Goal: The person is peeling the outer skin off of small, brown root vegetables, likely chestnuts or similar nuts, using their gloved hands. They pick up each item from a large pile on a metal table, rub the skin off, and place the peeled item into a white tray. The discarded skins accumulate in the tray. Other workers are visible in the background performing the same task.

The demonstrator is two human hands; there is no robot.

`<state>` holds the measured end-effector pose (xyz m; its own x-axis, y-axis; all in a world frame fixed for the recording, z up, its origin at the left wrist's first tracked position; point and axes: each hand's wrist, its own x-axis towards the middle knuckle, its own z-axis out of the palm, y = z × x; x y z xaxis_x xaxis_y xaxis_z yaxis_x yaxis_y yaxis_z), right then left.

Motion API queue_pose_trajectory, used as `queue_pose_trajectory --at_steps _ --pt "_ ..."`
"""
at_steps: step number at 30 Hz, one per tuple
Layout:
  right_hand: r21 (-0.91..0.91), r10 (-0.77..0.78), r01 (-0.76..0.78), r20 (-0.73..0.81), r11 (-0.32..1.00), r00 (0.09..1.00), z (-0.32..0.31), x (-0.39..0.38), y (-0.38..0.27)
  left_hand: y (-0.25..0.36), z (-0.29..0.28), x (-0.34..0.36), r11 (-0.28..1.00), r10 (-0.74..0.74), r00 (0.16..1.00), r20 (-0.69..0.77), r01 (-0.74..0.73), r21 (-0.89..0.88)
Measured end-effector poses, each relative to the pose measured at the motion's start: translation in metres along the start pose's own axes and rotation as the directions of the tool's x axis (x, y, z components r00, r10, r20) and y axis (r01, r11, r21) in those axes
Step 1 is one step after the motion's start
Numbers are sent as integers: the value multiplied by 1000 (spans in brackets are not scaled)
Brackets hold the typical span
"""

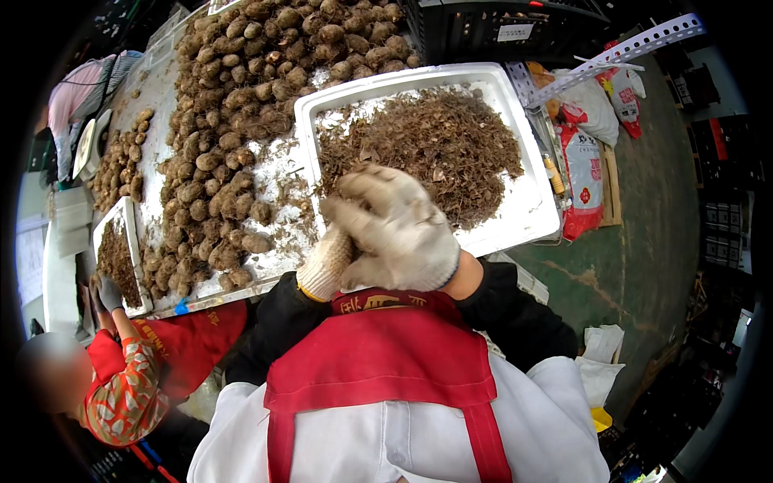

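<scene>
My hands, both in off-white knit gloves, come together over the near edge of a white foam box [527, 217]. My right hand [398, 229] lies across the left, its fingers bent over and blurred by motion. Beneath it is my left hand [326, 262], with the wrist cuff showing and the fingers covered. Anything between the palms is out of sight. Brown fibrous peelings [435, 149] fill much of the box. To its left, brown hairy taro corms [213, 161] are heaped across the white tabletop [278, 193].
At the left, a co-worker's gloved hand [109, 294] touches a smaller foam box [133, 241] of brown scraps. A smaller taro heap [121, 165] lies beyond. Right of my box are a perforated metal bar [636, 52], red-and-white sacks [584, 177] and a yellow-brown bottle [554, 175].
</scene>
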<state>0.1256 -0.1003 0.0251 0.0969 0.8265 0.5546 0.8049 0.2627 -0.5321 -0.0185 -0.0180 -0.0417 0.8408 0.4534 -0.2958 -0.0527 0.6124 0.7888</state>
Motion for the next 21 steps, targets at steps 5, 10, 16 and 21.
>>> queue_pose_trajectory --at_steps 5,10,16,21 --pt "122 32 -49 135 991 990 16 12 13 -35 -15 11 934 -78 997 -3 72 -351" --pt "558 590 -500 22 662 807 46 15 19 -27 -9 26 983 -14 956 -293 -41 -181" --pt "901 661 -432 306 31 685 73 13 62 -30 -35 35 946 199 954 -226 -127 298" --pt "894 522 -445 357 48 775 34 5 51 9 3 26 943 -249 906 -342 146 -300"
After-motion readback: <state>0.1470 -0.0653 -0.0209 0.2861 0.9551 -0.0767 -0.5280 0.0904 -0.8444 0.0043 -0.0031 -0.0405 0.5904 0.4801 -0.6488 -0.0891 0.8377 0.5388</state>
